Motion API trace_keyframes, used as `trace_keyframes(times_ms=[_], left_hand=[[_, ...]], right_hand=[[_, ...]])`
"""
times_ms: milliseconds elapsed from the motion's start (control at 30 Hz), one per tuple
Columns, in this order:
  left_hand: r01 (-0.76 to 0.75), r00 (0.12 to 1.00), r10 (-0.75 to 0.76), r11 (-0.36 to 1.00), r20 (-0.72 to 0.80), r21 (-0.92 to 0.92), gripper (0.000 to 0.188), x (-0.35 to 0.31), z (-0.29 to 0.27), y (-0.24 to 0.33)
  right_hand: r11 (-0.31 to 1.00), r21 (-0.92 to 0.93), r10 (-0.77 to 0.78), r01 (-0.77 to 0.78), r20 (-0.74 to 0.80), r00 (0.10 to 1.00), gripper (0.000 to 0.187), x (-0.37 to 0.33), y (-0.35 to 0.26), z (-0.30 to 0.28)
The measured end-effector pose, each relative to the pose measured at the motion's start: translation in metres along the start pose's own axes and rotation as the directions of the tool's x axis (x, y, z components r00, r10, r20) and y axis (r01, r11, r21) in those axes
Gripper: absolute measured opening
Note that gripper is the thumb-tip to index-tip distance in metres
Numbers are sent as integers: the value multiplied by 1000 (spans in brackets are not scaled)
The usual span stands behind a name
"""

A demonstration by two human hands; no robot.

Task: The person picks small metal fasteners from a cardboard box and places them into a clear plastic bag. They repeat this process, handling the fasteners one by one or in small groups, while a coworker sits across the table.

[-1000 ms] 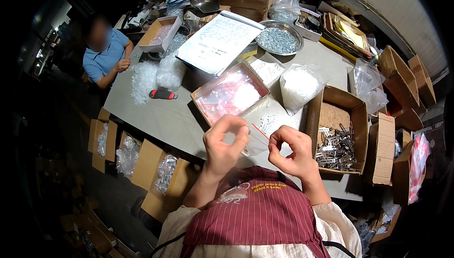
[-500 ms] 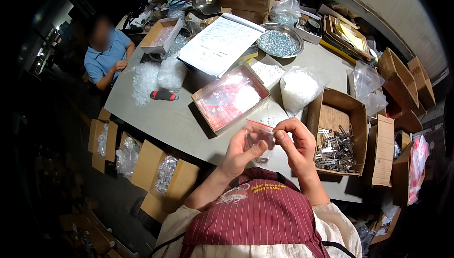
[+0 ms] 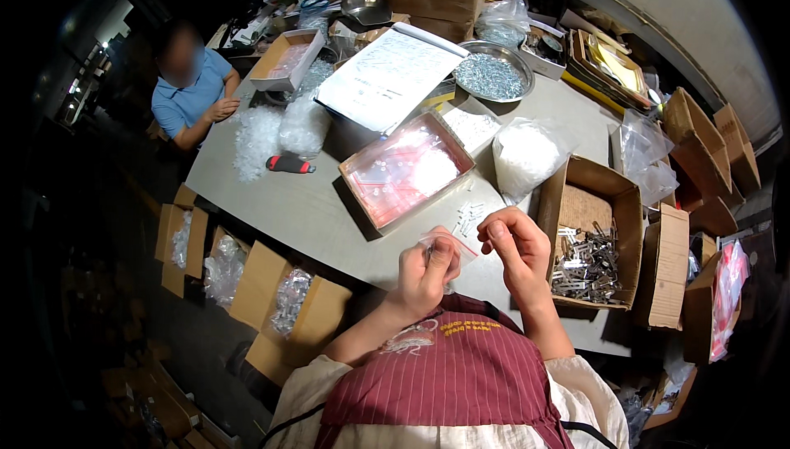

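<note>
In my left hand point(image 3: 424, 272), closed near the front edge of the table, is a small clear zip bag point(image 3: 467, 251) with a red strip along its top. The fingers cover most of the bag, so its contents are hidden. Just to the right, my right hand point(image 3: 520, 253) is raised apart from the bag, its fingers curled and thumb drawn in toward them. Whatever it may pinch is too small to make out. Small white pieces point(image 3: 471, 218) lie on the table beyond my hands. A cardboard box point(image 3: 355, 194) of red-edged zip bags stands behind them.
On the right stands a cardboard box point(image 3: 550, 202) of metal parts, beside a bag of white pieces point(image 3: 527, 157). A red-and-black tool point(image 3: 290, 165) lies left, near loose clear plastic pieces point(image 3: 255, 140). Farther back are papers point(image 3: 391, 79) and a metal bowl point(image 3: 529, 91). A person in blue point(image 3: 193, 91) sits far left.
My right hand has come off the bag's red-edged top. My left hand has closed around the bag, which now shows less. More of the white pieces on the table are visible.
</note>
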State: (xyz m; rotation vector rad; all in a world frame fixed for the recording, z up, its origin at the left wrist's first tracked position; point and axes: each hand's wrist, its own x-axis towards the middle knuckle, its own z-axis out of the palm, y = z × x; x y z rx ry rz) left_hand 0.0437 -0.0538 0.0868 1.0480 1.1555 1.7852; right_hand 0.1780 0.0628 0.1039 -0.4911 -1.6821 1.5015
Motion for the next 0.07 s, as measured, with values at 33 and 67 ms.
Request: trace_keyframes(times_ms=[33, 67], left_hand=[[-15, 1000, 15, 1000, 6, 10, 42, 0, -1, 0], [-30, 999, 30, 999, 11, 21, 43, -1, -2, 0]], right_hand=[[1000, -3, 1, -1, 2, 1000, 15, 0, 0, 0], [1000, -1, 14, -14, 7, 1000, 15, -1, 0, 0]])
